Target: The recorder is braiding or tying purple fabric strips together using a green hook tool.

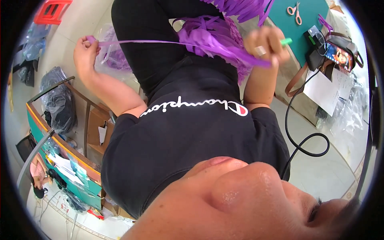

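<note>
My left hand (pixel 85 56) is closed in a pinch on one end of a thin purple ribbon (pixel 144 41). The ribbon stretches taut across my lap toward the right. Over there, my right hand (pixel 265 45), blurred by motion, is closed beside a loose bunch of purple strips (pixel 212 40), some running up to its fingers. A small bright green piece (pixel 286 41) pokes out of that hand; its kind is hidden. A white band wraps one finger. More purple strips (pixel 240 9) hang at the top, on the edge of a green table.
Orange-handled scissors (pixel 295 13) lie on the green table (pixel 282 18) at the right. Near them are a phone (pixel 339 57), a bag and a black cable (pixel 289 120). A clear plastic bag (pixel 116 56) with purple material sits left of my leg. A red stool (pixel 52 11) stands far left.
</note>
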Demonstrator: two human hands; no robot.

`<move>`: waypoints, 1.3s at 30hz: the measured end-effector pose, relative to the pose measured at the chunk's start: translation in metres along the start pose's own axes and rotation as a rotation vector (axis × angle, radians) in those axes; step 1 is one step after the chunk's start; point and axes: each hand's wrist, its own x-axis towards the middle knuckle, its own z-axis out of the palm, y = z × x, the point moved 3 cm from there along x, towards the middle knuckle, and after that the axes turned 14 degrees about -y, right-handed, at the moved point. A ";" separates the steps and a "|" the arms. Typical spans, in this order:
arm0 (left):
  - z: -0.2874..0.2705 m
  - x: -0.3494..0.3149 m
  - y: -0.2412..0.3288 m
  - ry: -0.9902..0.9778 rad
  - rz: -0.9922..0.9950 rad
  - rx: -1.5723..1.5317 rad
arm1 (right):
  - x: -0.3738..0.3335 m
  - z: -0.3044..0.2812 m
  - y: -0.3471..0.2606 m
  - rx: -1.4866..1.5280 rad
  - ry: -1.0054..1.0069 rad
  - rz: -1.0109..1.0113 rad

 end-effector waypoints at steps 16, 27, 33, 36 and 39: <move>0.198 -0.077 0.144 -0.738 0.814 0.211 | -0.143 0.044 0.019 -1.012 0.619 1.656; 0.405 -0.013 0.111 -0.884 0.764 1.103 | -0.237 0.016 0.131 -0.213 1.721 0.616; 0.327 -0.028 0.131 -1.331 0.482 0.270 | -0.116 0.060 0.071 -1.105 1.478 0.094; 0.268 -0.055 0.150 -1.397 0.418 0.005 | -0.064 0.069 0.054 -1.119 1.259 -0.085; 0.219 -0.062 0.179 -1.433 0.252 0.012 | -0.034 0.058 0.042 -1.315 0.929 0.100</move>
